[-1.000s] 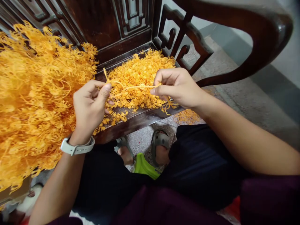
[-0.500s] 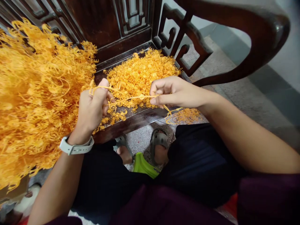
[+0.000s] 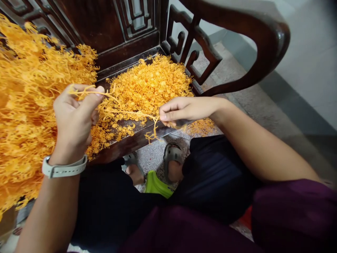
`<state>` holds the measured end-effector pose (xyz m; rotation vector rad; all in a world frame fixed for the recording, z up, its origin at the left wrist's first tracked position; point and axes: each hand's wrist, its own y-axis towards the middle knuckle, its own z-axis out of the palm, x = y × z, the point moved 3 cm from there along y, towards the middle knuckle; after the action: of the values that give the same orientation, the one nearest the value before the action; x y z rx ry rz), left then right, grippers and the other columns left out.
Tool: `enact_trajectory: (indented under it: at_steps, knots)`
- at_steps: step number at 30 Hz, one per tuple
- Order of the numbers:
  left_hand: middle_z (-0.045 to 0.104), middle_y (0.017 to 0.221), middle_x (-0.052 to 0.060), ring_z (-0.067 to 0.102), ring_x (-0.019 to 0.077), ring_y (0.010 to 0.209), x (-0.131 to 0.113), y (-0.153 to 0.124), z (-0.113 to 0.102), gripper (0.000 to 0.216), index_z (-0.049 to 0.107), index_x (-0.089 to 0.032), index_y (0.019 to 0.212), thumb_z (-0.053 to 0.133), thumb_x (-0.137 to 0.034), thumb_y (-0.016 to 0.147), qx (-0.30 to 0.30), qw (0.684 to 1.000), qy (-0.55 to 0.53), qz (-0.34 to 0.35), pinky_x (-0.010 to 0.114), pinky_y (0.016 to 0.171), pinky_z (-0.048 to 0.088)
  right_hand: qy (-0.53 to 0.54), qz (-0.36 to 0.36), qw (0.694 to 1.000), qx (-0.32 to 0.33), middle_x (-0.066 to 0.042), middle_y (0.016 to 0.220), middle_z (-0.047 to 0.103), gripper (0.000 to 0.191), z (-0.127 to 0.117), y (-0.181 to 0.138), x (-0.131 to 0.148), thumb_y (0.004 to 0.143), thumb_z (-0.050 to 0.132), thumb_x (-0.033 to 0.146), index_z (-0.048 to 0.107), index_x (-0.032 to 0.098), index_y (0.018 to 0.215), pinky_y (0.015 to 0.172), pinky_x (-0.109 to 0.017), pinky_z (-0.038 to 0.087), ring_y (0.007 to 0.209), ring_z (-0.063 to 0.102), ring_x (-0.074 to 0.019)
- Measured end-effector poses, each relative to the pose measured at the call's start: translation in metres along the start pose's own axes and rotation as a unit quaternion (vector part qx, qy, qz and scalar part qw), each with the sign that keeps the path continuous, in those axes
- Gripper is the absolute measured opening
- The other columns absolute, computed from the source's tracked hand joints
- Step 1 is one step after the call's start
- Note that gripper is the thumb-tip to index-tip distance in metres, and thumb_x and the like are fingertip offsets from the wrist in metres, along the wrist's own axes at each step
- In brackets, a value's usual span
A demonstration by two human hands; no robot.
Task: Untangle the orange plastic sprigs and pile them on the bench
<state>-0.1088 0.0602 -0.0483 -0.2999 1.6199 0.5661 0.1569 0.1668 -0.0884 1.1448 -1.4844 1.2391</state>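
A thin orange plastic strand (image 3: 123, 113) with small sprigs is stretched between both hands above the seat edge. My left hand (image 3: 73, 119), with a white watch (image 3: 63, 169) on the wrist, pinches one end of the strand between thumb and fingers, close to the big heap. My right hand (image 3: 181, 109) pinches the other end, where a short sprig hangs down. A big tangled heap of orange sprigs (image 3: 28, 105) fills the left. A smaller pile of loose orange bits (image 3: 150, 84) lies on the dark wooden seat (image 3: 137, 140).
The carved chair back (image 3: 113, 24) and curved armrest (image 3: 244, 45) rise behind and to the right. More orange bits (image 3: 202, 126) lie on the speckled floor (image 3: 155, 154) beside my sandalled feet (image 3: 171, 161) and a green object (image 3: 156, 184).
My left hand has moved left and up, my right hand down and left, pulling the strand longer between them. The view has shifted slightly right.
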Motion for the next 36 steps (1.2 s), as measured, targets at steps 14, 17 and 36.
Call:
enact_trajectory:
  at_steps: [14, 17, 36]
  knots:
    - [0.064, 0.074, -0.007, 0.059, 0.0097, 0.065, -0.008, -0.008, -0.002, 0.078, 0.066, -0.022, 0.121, 0.105, -0.017, 0.054, 0.146, 0.975, 0.137, 0.101, 0.024, 0.056, 0.046, -0.109, 0.043, 0.992, 0.046, 0.002, 0.076, 0.056, 0.033, 0.003, 0.001, -0.012, 0.104, 0.062, 0.042, 0.058, 0.018, 0.081, 0.065, -0.025, 0.039, 0.069, 0.048, -0.0096]
    - [0.064, 0.081, -0.003, 0.058, 0.0102, 0.07, -0.01, -0.019, 0.008, 0.051, 0.073, -0.021, 0.121, 0.094, -0.022, 0.075, 0.247, 0.944, 0.174, 0.136, 0.026, 0.064, 0.049, -0.147, 0.066, 0.984, 0.071, 0.001, 0.076, 0.057, 0.033, 0.005, 0.002, -0.016, 0.103, 0.062, 0.044, 0.061, 0.016, 0.085, 0.064, -0.025, 0.039, 0.07, 0.049, -0.0106]
    - [0.079, 0.093, 0.003, 0.07, 0.0165, 0.082, -0.015, -0.053, 0.04, 0.014, 0.08, -0.025, 0.111, 0.071, -0.026, 0.1, 0.419, 0.831, 0.271, 0.247, 0.03, 0.076, 0.05, -0.085, -0.079, 0.991, -0.064, 0.001, 0.08, 0.059, 0.034, 0.018, 0.013, 0.013, 0.108, 0.056, 0.042, 0.067, 0.015, 0.091, 0.072, -0.024, 0.041, 0.074, 0.05, -0.0096]
